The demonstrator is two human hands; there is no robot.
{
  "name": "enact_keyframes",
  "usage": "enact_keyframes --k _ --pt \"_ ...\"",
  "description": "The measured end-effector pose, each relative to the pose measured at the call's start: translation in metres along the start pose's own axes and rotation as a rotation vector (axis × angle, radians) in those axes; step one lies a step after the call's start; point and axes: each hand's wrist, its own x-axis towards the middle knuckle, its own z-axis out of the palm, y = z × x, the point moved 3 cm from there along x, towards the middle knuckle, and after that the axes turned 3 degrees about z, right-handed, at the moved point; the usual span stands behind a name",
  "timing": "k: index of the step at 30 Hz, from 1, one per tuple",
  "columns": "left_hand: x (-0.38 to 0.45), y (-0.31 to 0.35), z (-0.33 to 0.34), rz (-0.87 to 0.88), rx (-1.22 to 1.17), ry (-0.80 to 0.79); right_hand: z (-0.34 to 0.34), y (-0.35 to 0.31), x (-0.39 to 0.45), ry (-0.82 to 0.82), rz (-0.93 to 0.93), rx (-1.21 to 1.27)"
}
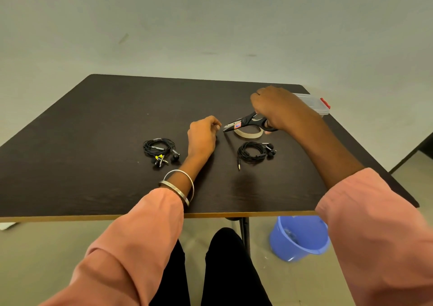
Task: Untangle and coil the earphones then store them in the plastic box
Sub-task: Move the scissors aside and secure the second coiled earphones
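Two coiled black earphones lie on the dark table (93,123). The left coil (159,148) carries a yellow tie; the right coil (254,152) has its jack pointing toward me. My right hand (278,108) grips black scissors (248,122), blades pointing left over a roll of beige tape (249,133). My left hand (202,134) rests between the coils with fingers pinched near the scissor tips; what it pinches is too small to tell. The clear plastic box (315,103) with a red latch sits at the far right, partly hidden behind my right hand.
A blue bucket (298,237) stands on the floor under the table's right front edge. My legs in black trousers are below the near table edge. A plain wall is behind the table.
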Motion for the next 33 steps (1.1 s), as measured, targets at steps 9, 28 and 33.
enact_keyframes --k 9,28,33 --pt "-0.001 -0.001 -0.001 -0.041 -0.008 0.010 0.012 0.006 -0.005 0.051 0.037 0.050" --pt "-0.007 0.008 0.000 0.009 -0.407 -0.238 0.040 0.034 -0.025 -0.312 0.370 0.852" --pt "-0.007 0.016 0.002 0.129 -0.204 -0.368 0.046 0.033 -0.022 -0.316 0.416 0.941"
